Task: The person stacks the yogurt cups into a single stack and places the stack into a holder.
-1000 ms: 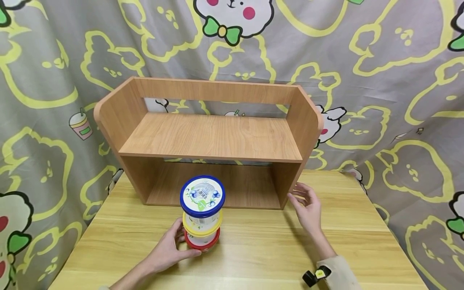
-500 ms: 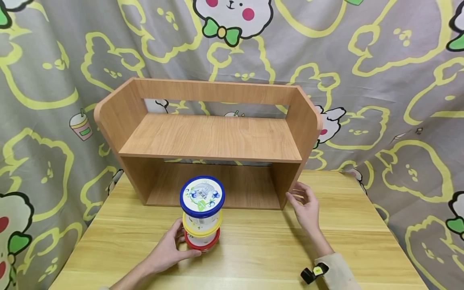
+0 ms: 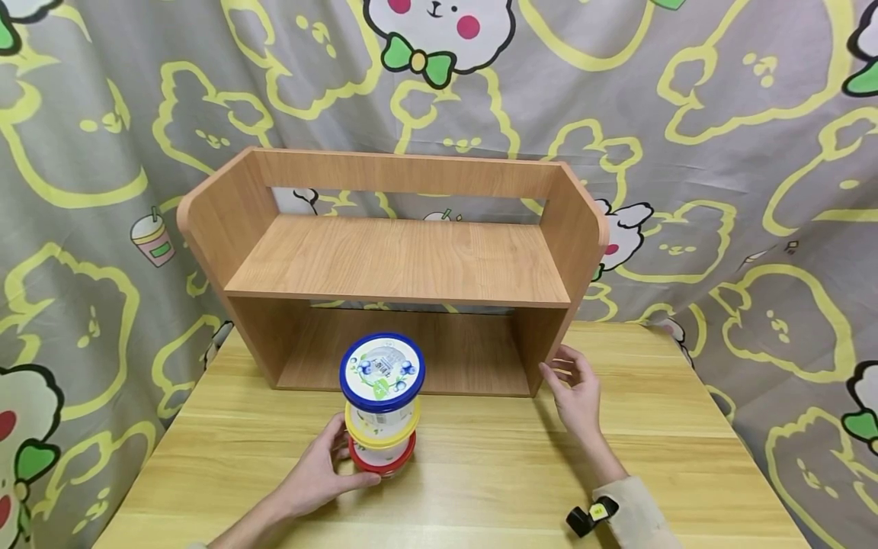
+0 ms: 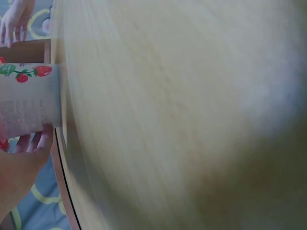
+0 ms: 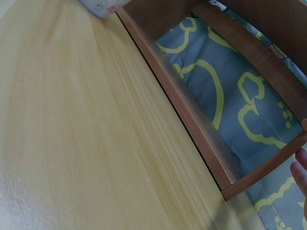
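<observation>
Three round plastic tubs stand stacked on the table in the head view: a blue-lidded tub [image 3: 382, 372] on top, a yellow-lidded tub [image 3: 382, 424] in the middle, a red-lidded tub [image 3: 382, 456] at the bottom. My left hand [image 3: 322, 469] holds the bottom tub from its left side, thumb in front and fingers behind. In the left wrist view, strawberries are printed on the red-lidded tub [image 4: 29, 98]. Its fingers [image 4: 44, 141] touch the tub's wall. My right hand [image 3: 578, 393] grips the front edge of the wooden shelf's [image 3: 398, 259] right side panel, thumb and fingers either side.
The two-tier shelf stands on the wooden table [image 3: 473, 473], just behind the stack. A patterned grey curtain [image 3: 727, 175] hangs behind and at both sides. A black strap device [image 3: 592, 515] sits on the right wrist.
The right hand and forearm have shifted very slightly left along the shelf's side panel. The left hand and the stacked tubs keep their place.
</observation>
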{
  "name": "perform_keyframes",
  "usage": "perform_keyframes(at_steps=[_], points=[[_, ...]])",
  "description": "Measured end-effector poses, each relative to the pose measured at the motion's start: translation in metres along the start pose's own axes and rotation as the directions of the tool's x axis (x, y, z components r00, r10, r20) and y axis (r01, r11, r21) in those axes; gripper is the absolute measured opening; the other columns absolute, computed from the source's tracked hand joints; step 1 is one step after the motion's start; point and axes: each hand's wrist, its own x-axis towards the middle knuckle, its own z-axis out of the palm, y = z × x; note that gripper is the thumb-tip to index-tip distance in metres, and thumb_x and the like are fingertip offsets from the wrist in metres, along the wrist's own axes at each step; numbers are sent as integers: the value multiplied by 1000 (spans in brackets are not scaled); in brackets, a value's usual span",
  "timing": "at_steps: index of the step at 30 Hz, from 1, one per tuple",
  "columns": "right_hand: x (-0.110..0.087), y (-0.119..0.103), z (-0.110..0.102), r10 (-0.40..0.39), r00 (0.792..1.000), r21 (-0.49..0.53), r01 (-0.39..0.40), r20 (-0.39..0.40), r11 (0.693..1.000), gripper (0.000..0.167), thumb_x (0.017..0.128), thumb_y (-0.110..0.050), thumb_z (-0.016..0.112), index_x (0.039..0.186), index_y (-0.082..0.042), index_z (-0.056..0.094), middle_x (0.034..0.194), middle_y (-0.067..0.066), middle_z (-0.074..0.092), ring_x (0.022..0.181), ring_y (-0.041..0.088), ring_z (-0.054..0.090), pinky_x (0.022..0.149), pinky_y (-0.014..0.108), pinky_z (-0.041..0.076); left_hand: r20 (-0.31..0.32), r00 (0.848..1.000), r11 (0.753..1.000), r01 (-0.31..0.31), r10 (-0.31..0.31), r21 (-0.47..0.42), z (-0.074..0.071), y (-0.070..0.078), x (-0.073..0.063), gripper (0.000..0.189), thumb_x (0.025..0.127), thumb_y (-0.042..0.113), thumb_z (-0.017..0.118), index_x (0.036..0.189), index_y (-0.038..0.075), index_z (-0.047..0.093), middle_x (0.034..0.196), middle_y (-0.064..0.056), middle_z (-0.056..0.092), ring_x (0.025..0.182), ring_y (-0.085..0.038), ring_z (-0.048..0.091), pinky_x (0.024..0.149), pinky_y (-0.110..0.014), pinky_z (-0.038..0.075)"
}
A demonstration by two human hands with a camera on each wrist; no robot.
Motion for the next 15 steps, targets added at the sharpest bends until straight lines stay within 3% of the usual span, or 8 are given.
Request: perform_keyframes(at_steps=[7,15], points=[[0,0,-1,-7,1000,-2,7,7,1000,39,87,15,73,126,10,66,105,-16,70,90,-2,69,80,11,58,-9,1000,1000,-4,4,2,0,-1,0,96,76,30,96,153,15,40,147,-12,61,135,-33,60,99,-14,53],[1,-3,1,39,999,-6,-39,-14,999,42,85,19,74,125,11,66,103,-12,68,88,2,70,79,12,59,-10,999,999,-31,30,-35,1,-2,0,93,76,27,96,151,14,43,147,-14,61,135,-35,61,100,-13,54]])
